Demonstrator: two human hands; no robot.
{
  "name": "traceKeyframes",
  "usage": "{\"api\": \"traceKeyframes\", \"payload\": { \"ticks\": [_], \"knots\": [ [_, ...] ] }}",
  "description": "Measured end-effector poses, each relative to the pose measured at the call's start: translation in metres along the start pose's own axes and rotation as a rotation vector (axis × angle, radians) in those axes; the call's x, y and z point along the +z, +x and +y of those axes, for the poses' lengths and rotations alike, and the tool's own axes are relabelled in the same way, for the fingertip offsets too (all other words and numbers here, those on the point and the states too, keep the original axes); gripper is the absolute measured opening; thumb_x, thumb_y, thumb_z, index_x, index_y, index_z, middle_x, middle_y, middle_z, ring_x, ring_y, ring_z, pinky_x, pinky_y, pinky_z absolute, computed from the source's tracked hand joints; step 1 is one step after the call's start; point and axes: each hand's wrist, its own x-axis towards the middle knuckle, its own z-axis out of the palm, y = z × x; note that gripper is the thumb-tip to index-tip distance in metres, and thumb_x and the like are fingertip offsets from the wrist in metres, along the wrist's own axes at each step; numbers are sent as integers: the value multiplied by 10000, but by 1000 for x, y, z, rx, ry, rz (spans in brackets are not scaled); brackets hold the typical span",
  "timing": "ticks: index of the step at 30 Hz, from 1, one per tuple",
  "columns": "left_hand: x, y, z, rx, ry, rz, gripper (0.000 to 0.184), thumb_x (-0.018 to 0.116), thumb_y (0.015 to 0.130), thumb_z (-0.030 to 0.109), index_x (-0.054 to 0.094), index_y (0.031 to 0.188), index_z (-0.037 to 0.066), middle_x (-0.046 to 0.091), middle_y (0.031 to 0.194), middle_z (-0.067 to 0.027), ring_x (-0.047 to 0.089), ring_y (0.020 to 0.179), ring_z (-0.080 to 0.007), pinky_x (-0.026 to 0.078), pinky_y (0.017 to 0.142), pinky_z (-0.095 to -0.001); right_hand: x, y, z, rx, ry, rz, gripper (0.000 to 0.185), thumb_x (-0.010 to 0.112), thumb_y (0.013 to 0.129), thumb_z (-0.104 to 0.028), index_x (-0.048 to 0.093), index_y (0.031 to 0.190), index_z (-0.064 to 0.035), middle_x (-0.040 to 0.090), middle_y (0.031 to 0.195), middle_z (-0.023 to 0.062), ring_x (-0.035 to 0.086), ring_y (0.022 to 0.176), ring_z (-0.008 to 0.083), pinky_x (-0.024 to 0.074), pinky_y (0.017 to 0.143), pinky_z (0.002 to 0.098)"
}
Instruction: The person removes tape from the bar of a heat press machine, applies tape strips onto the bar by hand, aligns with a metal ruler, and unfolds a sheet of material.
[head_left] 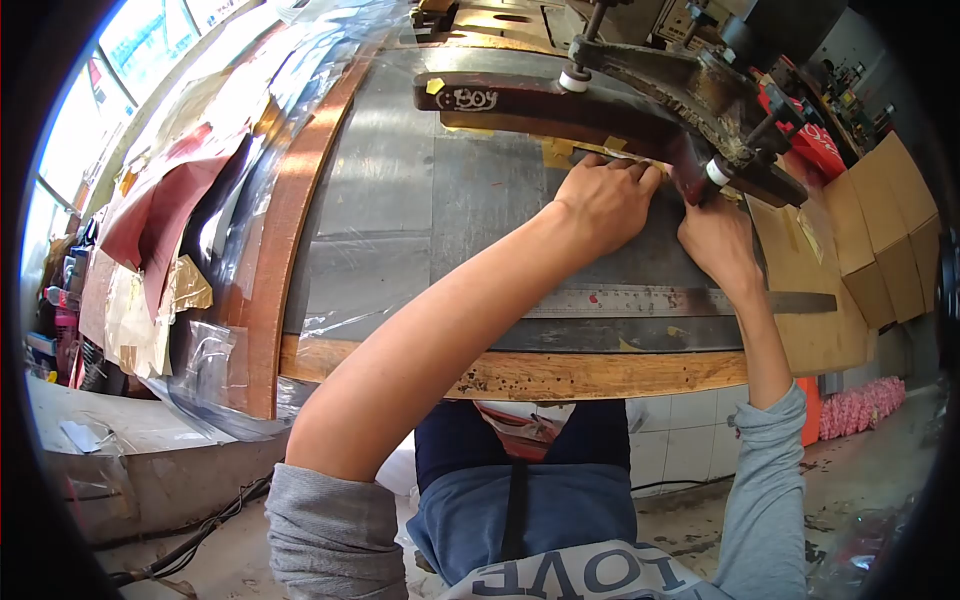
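My left hand (pixel 605 205) rests at the front edge of a dark curved press bar (pixel 540 108) with white lettering. Its fingers are curled, with the tips hidden beside a small dark strip and yellow tape (pixel 556 152). My right hand (pixel 718 245) is closed like a fist below the bar's right end, close to a white-collared bolt (pixel 717 172). What its fingers pinch is hidden. Under both hands lies a grey metal-topped work surface (pixel 480 210). A steel ruler (pixel 625 302) lies across it, nearer to me than the hands.
A heavy cast machine arm (pixel 715 95) overhangs the back right. Red and tan sheets (pixel 175 205) and clear plastic film are piled at left, past a brown wooden strip (pixel 290 230). Cardboard (pixel 885 230) stands at right. A wooden edge (pixel 600 372) borders the front.
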Motion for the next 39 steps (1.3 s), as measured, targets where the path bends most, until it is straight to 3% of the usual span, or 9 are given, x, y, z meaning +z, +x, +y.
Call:
{"api": "traceKeyframes", "payload": {
  "ticks": [6, 9, 17, 24, 30, 33, 35, 36, 39],
  "knots": [
    [4, -1, -2, 31, 2, 61, 320, 410, 857, 74, 472, 1163, 10, 617, 1120, -136, 618, 987, -280, 452, 864, -413, 5, 5, 5, -106, -4, -11, 339, 516, 751, -29, 557, 1087, -45, 617, 778, 193, 623, 700, 360, 513, 616, 451],
    [0, 1, -1, 10, -32, -3, 326, 411, 854, 74, 468, 1167, 4, 613, 1129, -146, 610, 1003, -290, 449, 876, -427, 18, 6, 14, -118, 39, -54, 705, 500, 720, 9, 401, 1379, -224, 588, 808, 243, 602, 688, 384, 501, 623, 472],
    [-32, -27, -19, -92, 127, -47, 369, 487, 865, 201, 448, 1161, -16, 565, 1146, -252, 549, 1095, -362, 422, 951, -455, 15, 3, 8, -89, 78, -17, 739, 476, 733, 33, 370, 1400, -266, 587, 874, 238, 613, 723, 381, 501, 642, 455],
    [-44, -38, -23, -205, 139, -149, 465, 410, 875, 292, 418, 1195, -47, 491, 1251, -268, 435, 1232, -366, 301, 1016, -572, 17, 1, 10, -82, 79, -18, 749, 472, 742, 31, 345, 1413, -276, 583, 874, 235, 612, 705, 378, 502, 615, 453],
    [-40, -38, -16, -257, 243, -196, 575, 376, 872, 347, 357, 1303, -33, 418, 1350, -252, 370, 1299, -347, 225, 1068, -573, 12, 1, 6, -59, 78, -32, 722, 456, 763, 12, 333, 1415, -271, 584, 896, 233, 608, 707, 391, 505, 618, 462],
    [-43, -41, -18, -284, 194, -226, 586, 374, 874, 359, 351, 1321, -19, 393, 1386, -224, 332, 1329, -327, 205, 1077, -583, 20, 1, 11, -77, 70, -38, 702, 453, 772, 2, 335, 1413, -259, 583, 917, 230, 608, 742, 395, 507, 635, 467],
    [-45, -41, -17, -297, 188, -245, 584, 377, 873, 365, 354, 1320, -11, 383, 1398, -211, 326, 1334, -317, 201, 1075, -594, 19, -1, 9, -64, 123, 30, 300, 456, 848, -96, 469, 1143, -39, 588, 925, 235, 621, 719, 373, 520, 630, 457],
    [-45, -40, -16, -304, 186, -253, 584, 379, 873, 369, 356, 1319, -7, 378, 1404, -204, 323, 1336, -312, 199, 1073, -600, 18, -1, 8, -59, 149, 65, 260, 458, 886, -145, 536, 1008, 71, 590, 929, 237, 627, 707, 362, 527, 627, 451],
    [-47, -40, -15, -285, 148, -230, 577, 382, 865, 362, 375, 1301, -16, 408, 1380, -209, 331, 1332, -307, 203, 1077, -589, 18, -2, 9, -76, 183, 86, 263, 464, 888, -145, 538, 992, 84, 592, 932, 231, 627, 714, 364, 527, 641, 452]
  ]
}}
